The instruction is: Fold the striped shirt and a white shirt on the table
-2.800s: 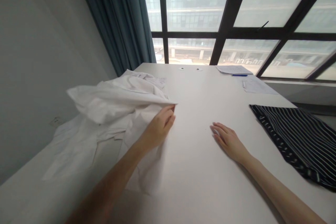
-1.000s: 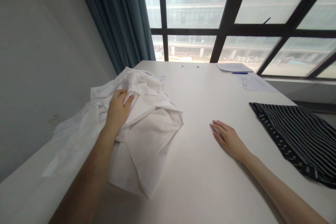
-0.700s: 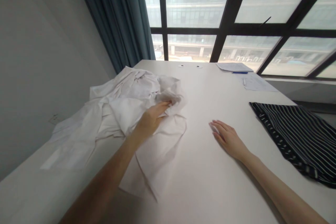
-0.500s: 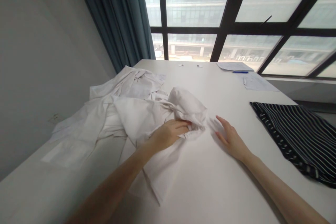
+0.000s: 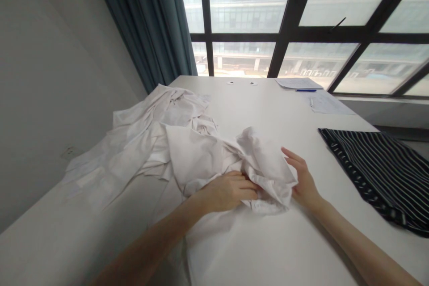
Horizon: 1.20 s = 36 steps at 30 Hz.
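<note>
A crumpled white garment, thin and bunched in folds, lies in front of me; its exact kind does not show. My left hand is closed on the bunched cloth, with the fingertips partly hidden in the folds. At the garment's right edge is my right hand, its fingers extended and apart. The thumb side meets the cloth edge, and I cannot tell whether it presses on it. Part of the garment trails toward me under my left forearm.
More white garments are heaped at the left by the wall. A black striped cloth lies at the table's right edge. Papers and a blue pen rest at the far right of the white table, before the window.
My left hand has drawn the bunched white garment to the right and toward me. The right hand, which was apart from it, is now at its edge.
</note>
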Each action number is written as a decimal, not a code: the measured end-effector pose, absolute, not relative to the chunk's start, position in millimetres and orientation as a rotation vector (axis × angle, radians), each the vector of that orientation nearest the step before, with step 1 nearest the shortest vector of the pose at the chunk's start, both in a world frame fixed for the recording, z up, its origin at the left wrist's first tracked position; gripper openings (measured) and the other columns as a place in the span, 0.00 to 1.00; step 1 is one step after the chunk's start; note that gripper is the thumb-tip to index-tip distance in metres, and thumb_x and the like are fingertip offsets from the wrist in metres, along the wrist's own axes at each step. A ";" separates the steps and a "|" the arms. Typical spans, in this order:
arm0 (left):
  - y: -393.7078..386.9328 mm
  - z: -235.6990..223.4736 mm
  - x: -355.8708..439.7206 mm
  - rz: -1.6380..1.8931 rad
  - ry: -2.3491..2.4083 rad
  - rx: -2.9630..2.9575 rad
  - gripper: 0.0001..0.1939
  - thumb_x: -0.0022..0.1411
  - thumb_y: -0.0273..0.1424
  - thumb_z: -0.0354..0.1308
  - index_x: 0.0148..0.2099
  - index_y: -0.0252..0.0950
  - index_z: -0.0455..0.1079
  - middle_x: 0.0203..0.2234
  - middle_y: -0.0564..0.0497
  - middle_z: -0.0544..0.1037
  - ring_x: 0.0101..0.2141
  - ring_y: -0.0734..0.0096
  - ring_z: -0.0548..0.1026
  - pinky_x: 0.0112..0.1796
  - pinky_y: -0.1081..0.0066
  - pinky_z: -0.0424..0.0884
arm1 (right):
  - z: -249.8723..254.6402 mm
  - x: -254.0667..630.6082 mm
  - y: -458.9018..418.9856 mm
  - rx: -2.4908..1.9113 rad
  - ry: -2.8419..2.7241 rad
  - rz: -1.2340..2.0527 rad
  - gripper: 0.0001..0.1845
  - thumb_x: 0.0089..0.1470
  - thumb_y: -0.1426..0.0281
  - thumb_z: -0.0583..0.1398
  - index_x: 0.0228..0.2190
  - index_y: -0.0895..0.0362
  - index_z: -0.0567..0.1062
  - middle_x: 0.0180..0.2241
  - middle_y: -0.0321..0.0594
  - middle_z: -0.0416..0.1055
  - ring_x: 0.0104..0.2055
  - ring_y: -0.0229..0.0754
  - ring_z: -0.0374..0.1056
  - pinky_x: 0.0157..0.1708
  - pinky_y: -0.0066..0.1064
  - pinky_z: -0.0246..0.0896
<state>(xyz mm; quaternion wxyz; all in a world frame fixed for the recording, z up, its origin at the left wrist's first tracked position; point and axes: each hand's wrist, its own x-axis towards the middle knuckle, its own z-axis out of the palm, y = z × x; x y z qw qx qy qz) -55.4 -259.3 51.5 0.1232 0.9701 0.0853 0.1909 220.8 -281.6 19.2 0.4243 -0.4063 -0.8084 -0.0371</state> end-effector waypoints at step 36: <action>-222.1 115.0 -119.0 1.053 1.327 2.858 0.21 0.66 0.23 0.45 0.57 0.37 0.70 0.44 0.45 0.78 0.45 0.62 0.75 0.46 0.64 0.70 | 67.2 208.6 -292.3 -1.333 -1.510 0.553 0.17 0.52 0.57 0.64 0.23 0.55 0.71 0.18 0.31 0.62 0.20 0.33 0.55 0.17 0.25 0.50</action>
